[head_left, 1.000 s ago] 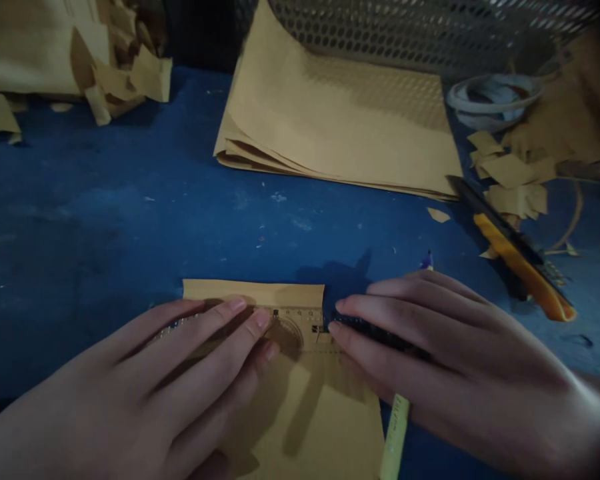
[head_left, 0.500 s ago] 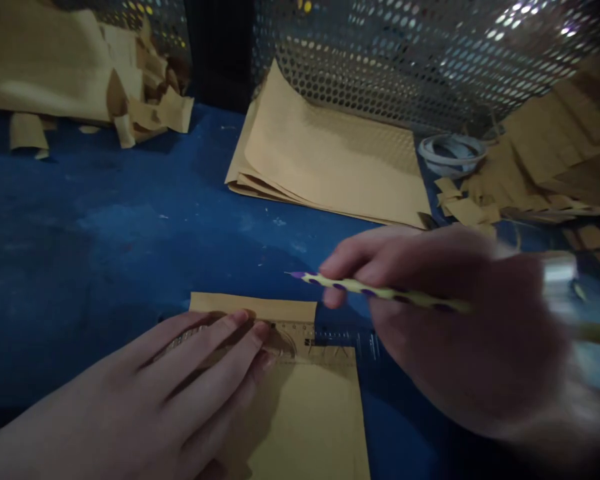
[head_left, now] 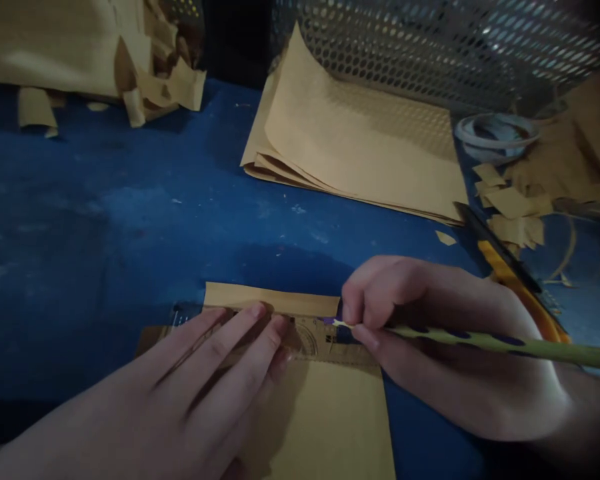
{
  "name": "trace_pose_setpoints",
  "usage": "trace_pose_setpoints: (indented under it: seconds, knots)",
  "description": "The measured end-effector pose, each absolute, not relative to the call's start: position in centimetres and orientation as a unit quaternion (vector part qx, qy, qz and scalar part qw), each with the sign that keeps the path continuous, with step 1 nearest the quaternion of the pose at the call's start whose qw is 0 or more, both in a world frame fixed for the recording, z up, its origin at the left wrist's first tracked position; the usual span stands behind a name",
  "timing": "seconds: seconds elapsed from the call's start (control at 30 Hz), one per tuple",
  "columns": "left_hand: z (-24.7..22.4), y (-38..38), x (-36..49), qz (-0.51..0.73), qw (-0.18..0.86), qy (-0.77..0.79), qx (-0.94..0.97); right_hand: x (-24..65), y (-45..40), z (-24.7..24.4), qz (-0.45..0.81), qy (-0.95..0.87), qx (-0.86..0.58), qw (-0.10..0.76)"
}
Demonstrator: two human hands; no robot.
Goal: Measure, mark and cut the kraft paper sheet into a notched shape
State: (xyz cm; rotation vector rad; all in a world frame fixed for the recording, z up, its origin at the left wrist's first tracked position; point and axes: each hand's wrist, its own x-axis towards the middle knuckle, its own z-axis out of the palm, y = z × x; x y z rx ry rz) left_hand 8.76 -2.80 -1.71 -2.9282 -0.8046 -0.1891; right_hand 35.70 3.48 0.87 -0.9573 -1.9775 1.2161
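My left hand (head_left: 175, 393) lies flat, fingers stretched over a clear plastic ruler (head_left: 305, 337) with a protractor arc. Beneath the ruler is a tan sheet of paper (head_left: 330, 420), its top strip showing beyond the ruler's far edge. My right hand (head_left: 465, 387) pinches a yellow-green pencil (head_left: 485, 341) with dark purple spots. The pencil's tip is at the ruler's far edge, near the right side of the paper; whether it touches the paper is hard to tell.
Folded brown paper (head_left: 365, 147) rests before a perforated metal panel (head_left: 395, 60). Paper scraps (head_left: 165, 93) lie at the back left, more cut pieces (head_left: 517, 203) at the right beside a white roll (head_left: 495, 133). A black-and-orange tool (head_left: 525, 293) lies behind my right hand on the blue table (head_left: 130, 220).
My right hand has come down and in with the pencil, from above the table to the ruler's edge. The left hand stays on the ruler. The view has shifted slightly.
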Motion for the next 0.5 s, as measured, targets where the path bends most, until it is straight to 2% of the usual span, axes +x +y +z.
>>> trace_pose_setpoints:
  seconds: [0.23,0.5]
  knots:
    - [-1.9,-3.0,8.7,-0.054,0.051,-0.25,-0.965,36.2,3.4,0.6,0.457,-0.752,-0.377,0.289]
    - [-1.6,-2.7,8.6,-0.044,0.026,-0.255,-0.966,35.2,3.7,1.0,0.406,-0.762,-0.4,0.308]
